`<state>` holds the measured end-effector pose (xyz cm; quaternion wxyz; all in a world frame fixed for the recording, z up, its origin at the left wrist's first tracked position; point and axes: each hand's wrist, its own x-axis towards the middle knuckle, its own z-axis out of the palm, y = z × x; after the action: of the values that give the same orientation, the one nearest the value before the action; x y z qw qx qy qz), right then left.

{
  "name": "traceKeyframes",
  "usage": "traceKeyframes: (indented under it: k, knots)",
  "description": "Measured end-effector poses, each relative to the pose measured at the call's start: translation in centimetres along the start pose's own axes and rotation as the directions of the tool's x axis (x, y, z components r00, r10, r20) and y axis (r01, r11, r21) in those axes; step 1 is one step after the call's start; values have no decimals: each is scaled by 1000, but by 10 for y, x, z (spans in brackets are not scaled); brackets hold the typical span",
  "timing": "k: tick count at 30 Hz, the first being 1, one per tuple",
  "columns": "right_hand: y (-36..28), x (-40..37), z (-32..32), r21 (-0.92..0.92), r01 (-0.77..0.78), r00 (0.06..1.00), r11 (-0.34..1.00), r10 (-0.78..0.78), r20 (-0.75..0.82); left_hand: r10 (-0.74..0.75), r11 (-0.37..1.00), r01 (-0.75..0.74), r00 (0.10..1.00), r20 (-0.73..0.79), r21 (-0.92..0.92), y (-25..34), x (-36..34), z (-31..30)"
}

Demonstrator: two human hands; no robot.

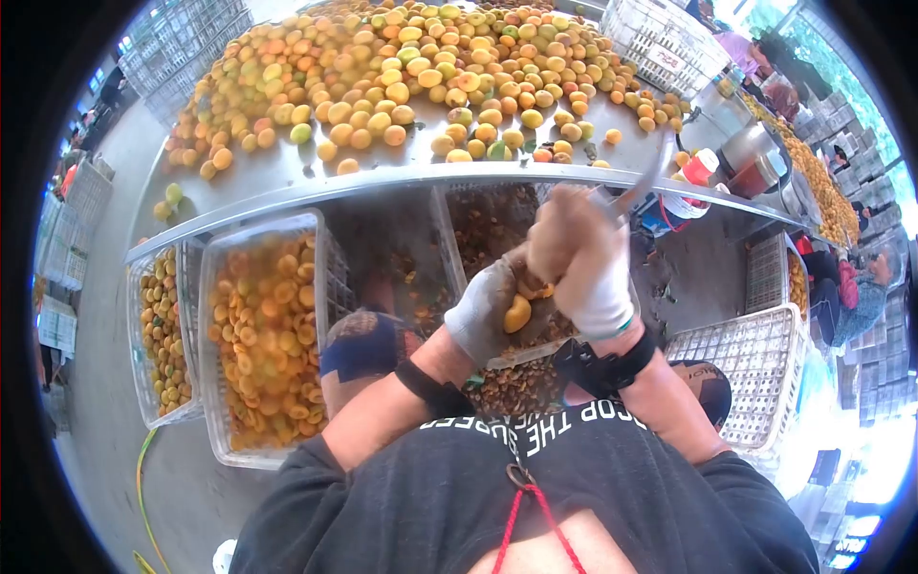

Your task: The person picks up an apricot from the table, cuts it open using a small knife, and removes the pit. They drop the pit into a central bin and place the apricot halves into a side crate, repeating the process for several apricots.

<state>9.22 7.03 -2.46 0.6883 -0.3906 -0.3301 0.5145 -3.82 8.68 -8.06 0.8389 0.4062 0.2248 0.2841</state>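
Note:
My left hand (488,308), in a grey-white glove, grips an orange apricot (518,311) in front of my chest. My right hand (579,268), also gloved, is closed around a knife (639,187) whose blade points up and to the right, and it presses against the fruit. Both hands meet above a crate of brown pits (497,230) under the table edge. A large heap of whole apricots (411,67) covers the metal table (287,177) beyond my hands.
Two clear crates (268,344) of cut apricot halves stand at my left, below the table. An empty white lattice crate (755,364) sits at my right. Buckets and a red-capped bottle (703,167) stand at the table's right end. Other people work at far right.

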Motion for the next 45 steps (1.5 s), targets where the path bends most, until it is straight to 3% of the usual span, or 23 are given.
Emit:
traceKeyframes:
  k: [2,5,7,8,10,12,17,19,22,24,25,26,28,30,31,32,34,36,37,38,39,40,45]
  knots:
    - [11,-5,15,-535,416,891,735,-214,399,-185,929,121,970,-155,-349,-3,-1,4]
    - [5,-4,22,-619,637,752,460,-191,631,-25,964,-35,975,-219,-265,-20,6,-13]
    - [2,-6,22,-653,644,762,399,-251,597,625,747,-625,776,80,227,-20,19,-32]
    - [2,-7,20,-677,647,762,350,-303,572,638,731,-639,764,93,238,-18,26,-42]
    - [-1,-9,17,-843,484,861,234,-301,411,84,898,-127,989,-119,-420,-11,34,-54]
    - [-3,-13,11,-871,448,888,203,-215,407,14,851,-155,962,-274,-503,3,25,-26]
    - [2,-25,16,-770,512,859,380,-246,449,197,931,-241,964,-181,-272,15,-4,-20]
    - [-4,-30,24,-703,459,886,543,-220,408,451,891,-431,875,-174,143,29,-30,-9]
    - [-10,-28,24,-627,299,953,720,-186,240,327,945,-292,860,-391,147,68,-80,-9]
    - [-2,-17,11,-611,302,953,732,-207,222,456,873,-316,798,-393,370,77,-95,-29]
    - [-1,-15,7,-635,312,950,707,-213,229,480,865,-326,761,-437,382,78,-101,-42]
    - [-7,-12,1,-697,298,954,652,-185,236,675,664,-314,643,-362,679,82,-107,-64]
    - [-20,4,-23,-804,310,947,508,-92,308,695,702,-335,513,-504,628,107,-137,-96]
    - [-31,18,-50,-951,299,954,83,14,301,621,693,82,436,-651,716,140,-172,-127]
    - [-30,26,-62,-978,210,976,16,52,211,630,583,360,365,-685,728,154,-186,-132]
    - [-29,38,-69,-990,118,991,74,61,122,758,455,283,375,-533,845,156,-194,-161]
    - [-37,57,-47,-970,241,969,8,-60,240,814,560,-181,302,-496,809,165,-166,-119]
    - [-29,86,-20,-925,371,928,78,-68,367,756,652,-433,303,-580,623,146,-114,-79]
    - [-17,102,-6,-898,437,897,39,-86,433,649,759,-458,476,-593,463,135,-91,-65]
    - [-2,121,7,-865,502,860,-2,-105,500,688,713,-406,564,-457,572,113,-66,-66]
    - [12,142,20,-833,552,832,-23,-54,553,475,880,-399,750,-460,257,87,-41,-74]
    - [26,161,34,-798,601,799,-40,-1,601,406,888,-265,837,-367,376,79,-37,-64]
    - [93,236,87,-709,688,726,-159,151,671,112,981,-43,921,-374,189,29,-13,-84]
